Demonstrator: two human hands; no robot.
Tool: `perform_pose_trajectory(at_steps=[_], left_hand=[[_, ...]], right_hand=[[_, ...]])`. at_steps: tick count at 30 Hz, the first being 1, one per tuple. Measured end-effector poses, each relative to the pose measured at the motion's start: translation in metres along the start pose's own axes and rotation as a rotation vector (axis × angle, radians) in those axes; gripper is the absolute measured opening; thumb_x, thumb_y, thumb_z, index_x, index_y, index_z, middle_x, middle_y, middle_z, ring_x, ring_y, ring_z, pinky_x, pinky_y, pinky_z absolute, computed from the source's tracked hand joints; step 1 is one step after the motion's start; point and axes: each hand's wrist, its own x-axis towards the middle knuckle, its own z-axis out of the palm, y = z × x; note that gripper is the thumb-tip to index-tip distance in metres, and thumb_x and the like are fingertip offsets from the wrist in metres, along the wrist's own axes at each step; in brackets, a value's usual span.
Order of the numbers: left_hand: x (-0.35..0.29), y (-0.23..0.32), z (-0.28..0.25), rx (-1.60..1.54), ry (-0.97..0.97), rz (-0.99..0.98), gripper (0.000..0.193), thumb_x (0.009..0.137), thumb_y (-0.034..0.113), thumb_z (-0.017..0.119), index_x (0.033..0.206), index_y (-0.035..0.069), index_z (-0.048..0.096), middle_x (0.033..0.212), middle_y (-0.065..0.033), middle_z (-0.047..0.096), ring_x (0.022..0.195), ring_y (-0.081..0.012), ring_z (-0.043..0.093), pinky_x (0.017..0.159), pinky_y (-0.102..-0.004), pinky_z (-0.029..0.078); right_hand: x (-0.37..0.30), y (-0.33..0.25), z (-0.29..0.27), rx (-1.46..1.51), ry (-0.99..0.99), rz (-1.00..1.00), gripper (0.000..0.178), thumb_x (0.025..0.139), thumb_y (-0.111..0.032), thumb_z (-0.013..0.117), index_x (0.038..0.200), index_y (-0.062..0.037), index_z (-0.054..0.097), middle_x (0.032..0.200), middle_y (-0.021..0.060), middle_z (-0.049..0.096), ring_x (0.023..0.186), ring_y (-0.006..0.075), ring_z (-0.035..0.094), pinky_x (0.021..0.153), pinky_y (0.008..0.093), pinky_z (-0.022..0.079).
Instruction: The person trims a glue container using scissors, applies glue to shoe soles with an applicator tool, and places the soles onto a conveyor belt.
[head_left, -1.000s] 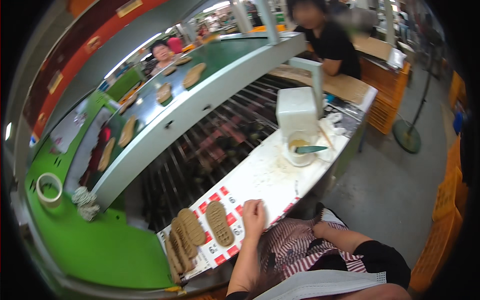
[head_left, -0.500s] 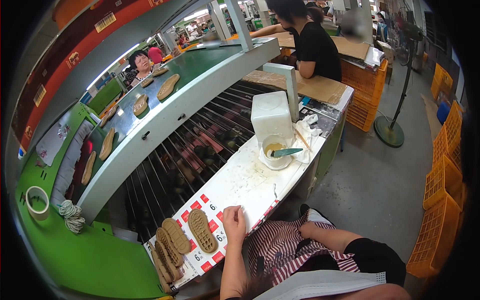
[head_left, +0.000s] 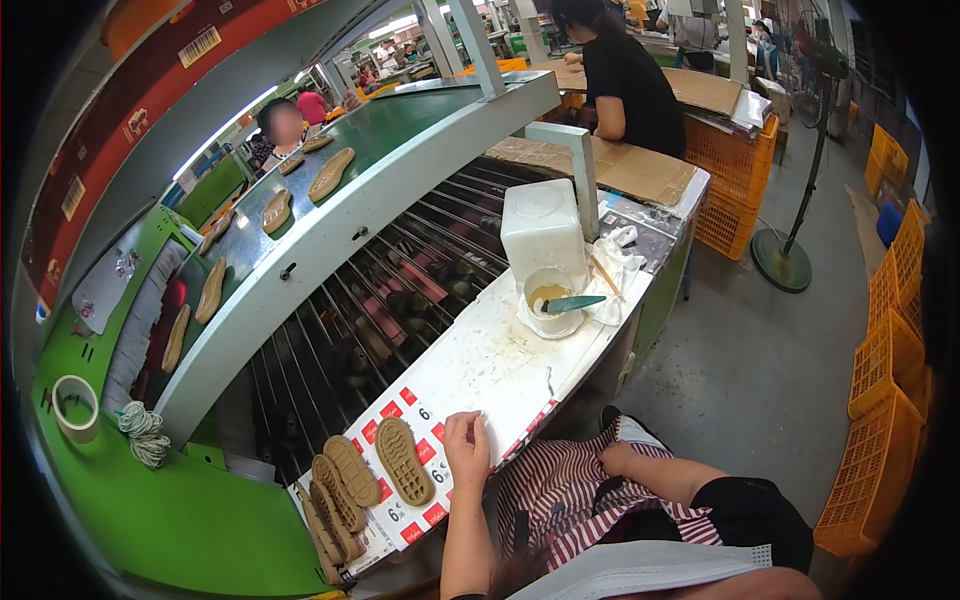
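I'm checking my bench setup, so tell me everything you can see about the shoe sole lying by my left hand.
The shoe sole is tan-brown, rubbery-looking, with a studded tread facing up. It lies flat and alone on the red-and-white printed sheet at the near end of the white worktable, its length running away from you. A stack of similar soles sits just to its left. Your left hand rests on the sheet to its right, close by but apparently not touching it.

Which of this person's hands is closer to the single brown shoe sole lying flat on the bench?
Left. The left hand rests on the bench just right of the shoe sole, apart from it. The right hand lies farther right, on the striped lap.
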Motion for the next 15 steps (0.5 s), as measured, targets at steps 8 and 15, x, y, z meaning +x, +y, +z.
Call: perform_pose_trajectory(at_steps=[8, 15], left_hand=[[0.0016, -0.0048, 0.0006, 0.037, 0.016, 0.066, 0.012, 0.087, 0.006, 0.057, 0.092, -0.002, 0.063, 0.088, -0.0102, 0.056, 0.074, -0.0166, 0.054, 0.063, -0.0255, 0.045], [0.0002, -0.0025, 0.0011, 0.007, 0.008, 0.014, 0.012, 0.087, 0.007, 0.058, 0.092, -0.002, 0.063, 0.087, -0.0095, 0.056, 0.072, -0.0164, 0.054, 0.062, -0.0257, 0.045]], right_hand=[[0.0025, 0.0021, 0.0035, -0.001, 0.009, -0.01, 0.029, 0.075, -0.022, 0.056, 0.097, -0.0106, 0.069, 0.102, 0.0116, 0.067, 0.103, 0.0286, 0.06, 0.089, 0.0441, 0.044], [0.0058, 0.0072, 0.0088, -0.045, 0.023, -0.036, 0.029, 0.072, -0.022, 0.056, 0.095, -0.0107, 0.069, 0.1, 0.0108, 0.067, 0.101, 0.0287, 0.06, 0.087, 0.0437, 0.045]])
